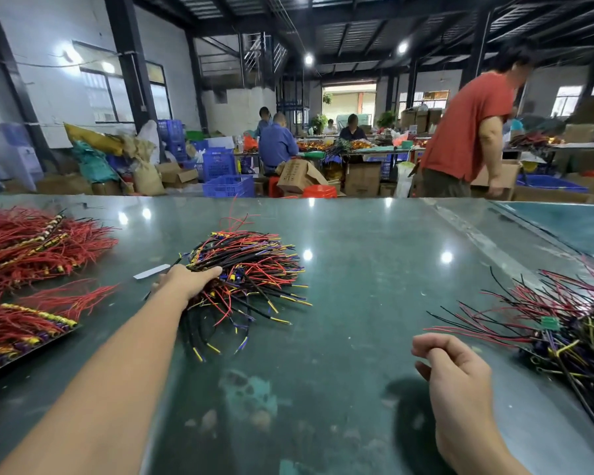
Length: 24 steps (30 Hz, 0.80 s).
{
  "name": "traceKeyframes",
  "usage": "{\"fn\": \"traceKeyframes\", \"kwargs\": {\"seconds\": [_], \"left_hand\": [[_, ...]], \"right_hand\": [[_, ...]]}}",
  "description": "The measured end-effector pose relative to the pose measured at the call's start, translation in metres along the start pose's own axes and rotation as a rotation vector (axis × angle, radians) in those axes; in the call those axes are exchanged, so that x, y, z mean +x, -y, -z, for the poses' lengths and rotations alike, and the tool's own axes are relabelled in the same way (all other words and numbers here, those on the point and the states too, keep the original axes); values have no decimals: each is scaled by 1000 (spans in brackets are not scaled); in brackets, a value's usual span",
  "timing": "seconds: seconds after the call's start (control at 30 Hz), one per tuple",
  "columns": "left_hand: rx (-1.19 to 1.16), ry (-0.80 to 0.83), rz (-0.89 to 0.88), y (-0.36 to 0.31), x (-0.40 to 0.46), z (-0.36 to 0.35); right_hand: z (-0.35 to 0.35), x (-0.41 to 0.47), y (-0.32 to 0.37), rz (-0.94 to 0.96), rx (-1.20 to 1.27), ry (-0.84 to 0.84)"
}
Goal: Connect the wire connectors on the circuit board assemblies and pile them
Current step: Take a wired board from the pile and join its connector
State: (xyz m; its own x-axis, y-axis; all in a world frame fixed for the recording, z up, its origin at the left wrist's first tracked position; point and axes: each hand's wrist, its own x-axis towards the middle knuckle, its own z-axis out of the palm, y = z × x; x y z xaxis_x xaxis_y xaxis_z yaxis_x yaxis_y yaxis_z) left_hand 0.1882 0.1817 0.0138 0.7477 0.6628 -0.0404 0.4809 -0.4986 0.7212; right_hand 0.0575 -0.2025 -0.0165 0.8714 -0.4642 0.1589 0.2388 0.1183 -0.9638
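Left hand [186, 281] was reaching out, fingers wrapped on the middle wire pile [251, 275] mid-table, its strands fanning mostly rightward, right hand [450, 365] loosely curled holding nothing above bare green table [357, 303] between piles.

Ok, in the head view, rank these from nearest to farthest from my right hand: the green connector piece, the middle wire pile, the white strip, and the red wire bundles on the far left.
From the right hand:
1. Green connector piece, just to its right in the right-side pile.
2. Middle wire pile, ahead to the left, under the left hand.
3. White strip, left of that pile.
4. Red wire bundles, far left.
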Motion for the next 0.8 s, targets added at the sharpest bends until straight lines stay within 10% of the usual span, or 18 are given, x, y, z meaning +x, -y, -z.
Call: {"fn": "traceKeyframes", "kwargs": {"seconds": [0.27,0.47,0.8], "left_hand": [[-308,25,15,-33,-12,16],[-421,330,148,-54,-20,34],[-694,279,196,-42,-42,33]], "right_hand": [[-1,-1,0,-4,-8,-4],[-1,-1,0,-4,-25,13],[1,-2,4,-19,-22,31]]}}
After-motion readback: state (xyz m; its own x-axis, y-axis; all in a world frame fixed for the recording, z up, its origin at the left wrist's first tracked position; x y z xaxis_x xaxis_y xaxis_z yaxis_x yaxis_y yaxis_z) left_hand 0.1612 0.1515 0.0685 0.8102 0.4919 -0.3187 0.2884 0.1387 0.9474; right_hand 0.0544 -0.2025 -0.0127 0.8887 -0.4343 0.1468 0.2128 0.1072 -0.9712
